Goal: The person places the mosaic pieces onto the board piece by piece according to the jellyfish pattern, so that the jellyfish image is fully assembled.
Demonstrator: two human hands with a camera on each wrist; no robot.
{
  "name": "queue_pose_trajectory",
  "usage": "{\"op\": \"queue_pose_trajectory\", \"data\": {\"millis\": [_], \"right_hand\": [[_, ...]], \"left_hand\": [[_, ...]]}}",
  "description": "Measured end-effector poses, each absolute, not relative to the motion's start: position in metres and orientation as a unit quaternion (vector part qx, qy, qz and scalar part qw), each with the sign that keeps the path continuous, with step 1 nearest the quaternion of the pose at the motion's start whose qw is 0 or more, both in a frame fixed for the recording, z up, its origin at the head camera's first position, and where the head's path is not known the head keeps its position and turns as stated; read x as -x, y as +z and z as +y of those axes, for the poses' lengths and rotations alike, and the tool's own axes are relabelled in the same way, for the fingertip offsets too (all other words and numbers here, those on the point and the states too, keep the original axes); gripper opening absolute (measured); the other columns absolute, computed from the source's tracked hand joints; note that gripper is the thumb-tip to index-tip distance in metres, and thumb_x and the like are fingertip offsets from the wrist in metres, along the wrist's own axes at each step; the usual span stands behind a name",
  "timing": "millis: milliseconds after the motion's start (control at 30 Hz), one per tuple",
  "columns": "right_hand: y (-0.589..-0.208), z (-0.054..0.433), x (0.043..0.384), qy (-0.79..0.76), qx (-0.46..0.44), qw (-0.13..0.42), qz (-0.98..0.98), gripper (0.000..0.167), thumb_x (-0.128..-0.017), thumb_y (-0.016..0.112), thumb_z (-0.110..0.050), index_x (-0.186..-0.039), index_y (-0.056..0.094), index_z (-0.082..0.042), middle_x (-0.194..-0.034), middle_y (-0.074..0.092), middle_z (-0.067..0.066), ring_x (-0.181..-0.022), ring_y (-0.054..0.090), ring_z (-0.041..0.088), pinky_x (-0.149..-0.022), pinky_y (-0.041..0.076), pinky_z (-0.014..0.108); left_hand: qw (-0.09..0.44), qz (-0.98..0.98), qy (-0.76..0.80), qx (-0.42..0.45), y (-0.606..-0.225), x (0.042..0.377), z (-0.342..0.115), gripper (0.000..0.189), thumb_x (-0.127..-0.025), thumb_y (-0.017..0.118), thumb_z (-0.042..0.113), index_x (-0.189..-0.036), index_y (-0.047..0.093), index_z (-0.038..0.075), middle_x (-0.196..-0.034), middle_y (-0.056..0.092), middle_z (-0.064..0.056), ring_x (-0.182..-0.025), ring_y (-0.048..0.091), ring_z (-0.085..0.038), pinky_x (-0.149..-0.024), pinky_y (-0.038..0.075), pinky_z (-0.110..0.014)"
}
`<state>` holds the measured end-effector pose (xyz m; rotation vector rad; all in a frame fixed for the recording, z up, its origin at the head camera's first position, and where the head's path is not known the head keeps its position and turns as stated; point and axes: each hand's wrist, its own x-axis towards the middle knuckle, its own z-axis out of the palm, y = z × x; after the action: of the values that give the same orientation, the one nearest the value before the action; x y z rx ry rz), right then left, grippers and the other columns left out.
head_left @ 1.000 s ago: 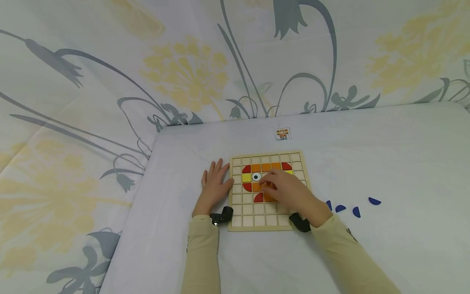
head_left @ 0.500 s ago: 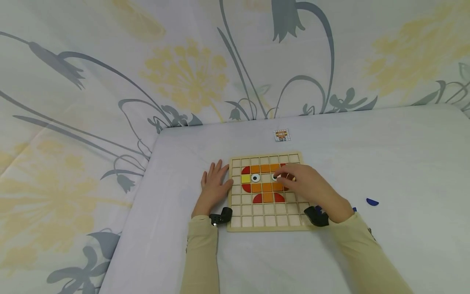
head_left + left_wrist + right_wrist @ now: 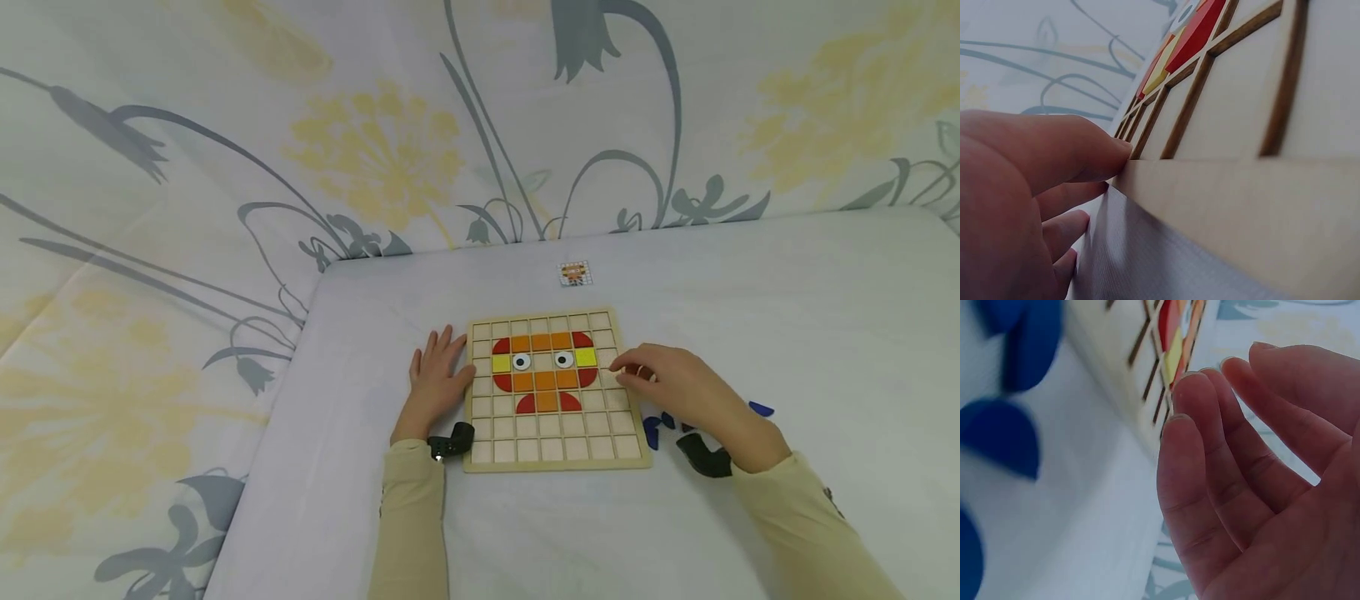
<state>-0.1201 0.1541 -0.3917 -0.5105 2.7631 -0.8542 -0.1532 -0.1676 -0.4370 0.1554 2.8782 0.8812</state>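
Note:
A wooden grid board (image 3: 525, 450) lies on the white cloth, with a face of red, orange and yellow tiles set in its squares. Two round eye tiles, a left one (image 3: 521, 362) and a right one (image 3: 564, 360), sit in the yellow row. My left hand (image 3: 435, 383) rests with spread fingers along the board's left edge; in the left wrist view its thumb (image 3: 1100, 156) touches the frame. Over the right edge hovers my right hand (image 3: 678, 387), its fingers loosely bent. In the right wrist view nothing shows between the thumb and fingertips (image 3: 1182, 434).
Several blue half-round pieces (image 3: 652, 433) lie right of the board, partly under my right hand and wrist camera (image 3: 705, 457). Another blue piece (image 3: 761, 409) lies farther right. Behind the board is a small printed pattern card (image 3: 575, 273). A flower-printed cloth (image 3: 375, 158) rises at the back.
My right hand has moved right, off the face to the board's right edge. The right eye tile, first hidden, then under the fingertips, now sits uncovered in its square. My left hand stays still.

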Motion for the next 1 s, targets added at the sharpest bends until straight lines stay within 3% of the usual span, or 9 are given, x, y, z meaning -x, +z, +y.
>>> {"op": "queue_pose_trajectory", "data": {"millis": [200, 400, 633, 1000], "right_hand": [[-0.399, 0.177, 0.109, -0.271, 0.175, 0.104, 0.941, 0.017, -0.084, 0.059, -0.016, -0.100, 0.064, -0.011, -0.080, 0.055, -0.006, -0.071, 0.048, 0.012, -0.060, 0.042, 0.027], [-0.405, 0.196, 0.100, -0.242, 0.204, 0.114, 0.942, 0.019, -0.079, 0.062, -0.006, -0.093, 0.067, -0.017, -0.089, 0.054, -0.006, -0.073, 0.047, 0.010, -0.063, 0.044, 0.027], [-0.409, 0.202, 0.095, -0.236, 0.230, 0.109, 0.938, 0.021, -0.073, 0.071, -0.011, -0.091, 0.065, -0.021, -0.090, 0.050, -0.008, -0.074, 0.047, 0.007, -0.064, 0.045, 0.025], [-0.411, 0.196, 0.099, -0.213, 0.200, 0.091, 0.952, 0.012, -0.074, 0.071, -0.014, -0.082, 0.063, -0.017, -0.077, 0.049, -0.009, -0.067, 0.046, 0.007, -0.061, 0.042, 0.028]], "left_hand": [[0.068, 0.954, 0.288, -0.050, -0.439, 0.154, -0.167, 0.052, -0.089, 0.049, 0.029, -0.138, 0.036, 0.015, -0.148, 0.015, -0.004, -0.135, 0.002, -0.022, -0.105, -0.003, -0.045], [0.067, 0.957, 0.277, -0.047, -0.439, 0.154, -0.166, 0.053, -0.089, 0.049, 0.030, -0.138, 0.035, 0.016, -0.148, 0.014, -0.003, -0.135, 0.001, -0.021, -0.105, -0.003, -0.045], [0.067, 0.956, 0.282, -0.042, -0.438, 0.154, -0.167, 0.053, -0.089, 0.049, 0.029, -0.138, 0.036, 0.015, -0.148, 0.014, -0.003, -0.135, 0.001, -0.021, -0.105, -0.004, -0.045], [0.064, 0.955, 0.284, -0.046, -0.438, 0.154, -0.168, 0.053, -0.089, 0.049, 0.029, -0.138, 0.036, 0.015, -0.148, 0.015, -0.005, -0.135, 0.002, -0.022, -0.105, -0.003, -0.045]]}}
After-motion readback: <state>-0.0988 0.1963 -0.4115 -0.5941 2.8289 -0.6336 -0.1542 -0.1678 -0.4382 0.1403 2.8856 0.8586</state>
